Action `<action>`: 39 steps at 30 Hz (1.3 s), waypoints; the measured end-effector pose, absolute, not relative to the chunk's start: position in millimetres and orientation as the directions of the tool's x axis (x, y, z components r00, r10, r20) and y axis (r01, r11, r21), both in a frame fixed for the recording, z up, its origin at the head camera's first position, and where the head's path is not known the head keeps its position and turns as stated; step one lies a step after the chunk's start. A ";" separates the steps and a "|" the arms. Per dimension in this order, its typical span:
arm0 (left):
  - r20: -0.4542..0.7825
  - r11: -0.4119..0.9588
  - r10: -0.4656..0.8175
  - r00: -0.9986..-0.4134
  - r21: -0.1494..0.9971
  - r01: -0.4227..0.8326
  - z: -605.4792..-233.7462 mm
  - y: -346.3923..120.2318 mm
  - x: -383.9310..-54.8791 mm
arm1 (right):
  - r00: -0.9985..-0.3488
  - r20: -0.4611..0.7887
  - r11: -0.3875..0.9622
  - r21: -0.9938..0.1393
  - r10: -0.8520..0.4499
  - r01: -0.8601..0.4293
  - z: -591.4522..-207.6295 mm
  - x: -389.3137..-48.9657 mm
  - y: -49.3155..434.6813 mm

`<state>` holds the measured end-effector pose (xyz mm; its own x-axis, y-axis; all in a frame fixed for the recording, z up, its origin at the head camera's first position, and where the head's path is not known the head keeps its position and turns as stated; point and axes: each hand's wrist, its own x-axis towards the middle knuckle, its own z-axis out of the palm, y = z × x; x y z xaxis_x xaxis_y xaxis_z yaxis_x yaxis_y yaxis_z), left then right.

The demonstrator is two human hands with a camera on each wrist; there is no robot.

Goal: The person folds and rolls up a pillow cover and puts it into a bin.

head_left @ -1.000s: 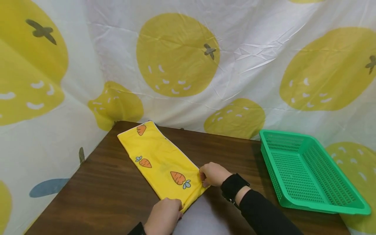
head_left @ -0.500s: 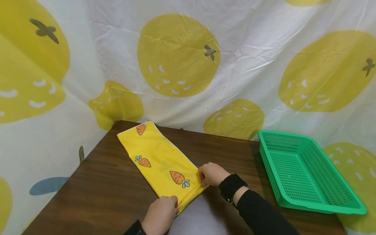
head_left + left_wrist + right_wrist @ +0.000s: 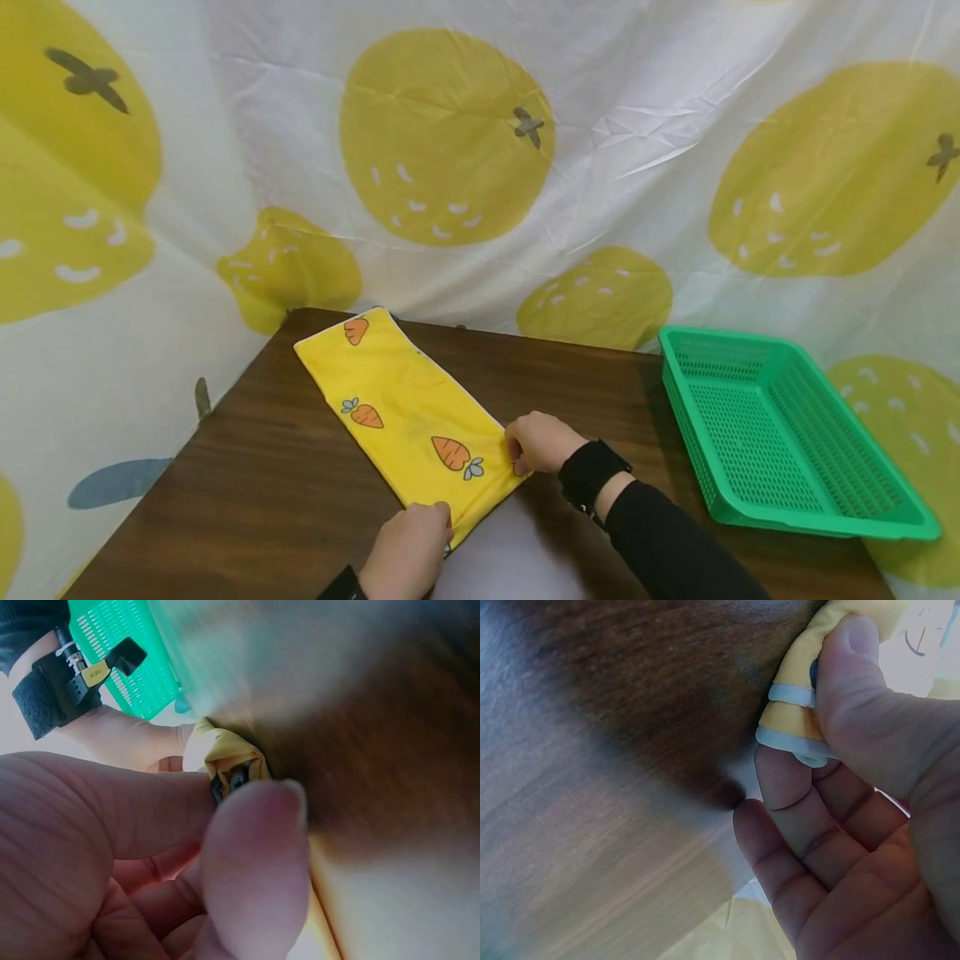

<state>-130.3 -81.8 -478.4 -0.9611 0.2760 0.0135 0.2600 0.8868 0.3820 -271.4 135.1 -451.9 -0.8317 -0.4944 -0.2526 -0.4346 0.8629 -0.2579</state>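
the yellow carrot-print cloth (image 3: 408, 396) lay slantwise on the dark wooden bench (image 3: 300, 500), left of the green plastic basket (image 3: 825, 525). the left grip (image 3: 408, 546) pinched one corner of its near, folded edge and the right grip (image 3: 545, 443) pinched the other, presumably so the stacked layers stayed together and the edge straight between them.

One yellow cloth (image 3: 405, 408), one basket (image 3: 753, 446), one table (image 3: 255, 475)
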 end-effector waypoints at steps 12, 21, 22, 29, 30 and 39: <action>0.094 0.905 0.311 -0.946 0.275 0.325 -473.6 -76.4 -121.4 | -0.830 -0.235 0.857 -0.250 -0.506 -0.451 -451.6 -269.9 136.8; 0.006 0.898 0.312 -0.950 0.326 0.297 -473.6 -76.6 -121.3 | -0.834 -0.257 0.869 -0.238 -0.488 -0.434 -447.9 -271.0 132.7; -0.001 0.899 0.317 -0.948 0.319 0.300 -473.4 -76.6 -121.6 | -0.833 -0.258 0.868 -0.239 -0.488 -0.435 -448.8 -271.0 132.4; 0.087 0.904 0.365 -0.927 0.203 0.375 -476.4 -74.0 -122.0 | -0.830 -0.261 0.866 -0.242 -0.492 -0.437 -451.8 -270.9 133.2; 0.107 0.903 0.369 -0.923 0.196 0.383 -477.1 -74.1 -122.1 | -0.830 -0.260 0.865 -0.241 -0.494 -0.440 -452.0 -271.3 133.0; 0.131 0.904 0.346 -0.929 0.217 0.367 -479.0 -78.6 -124.1 | -0.814 -0.266 0.850 -0.275 -0.517 -0.450 -448.2 -270.8 135.9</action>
<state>-124.1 -78.6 -479.0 -0.9290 0.3459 0.1314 0.3675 0.9042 0.2175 -270.8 135.9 -448.2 -0.8140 -0.5167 -0.2655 -0.4496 0.8498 -0.2753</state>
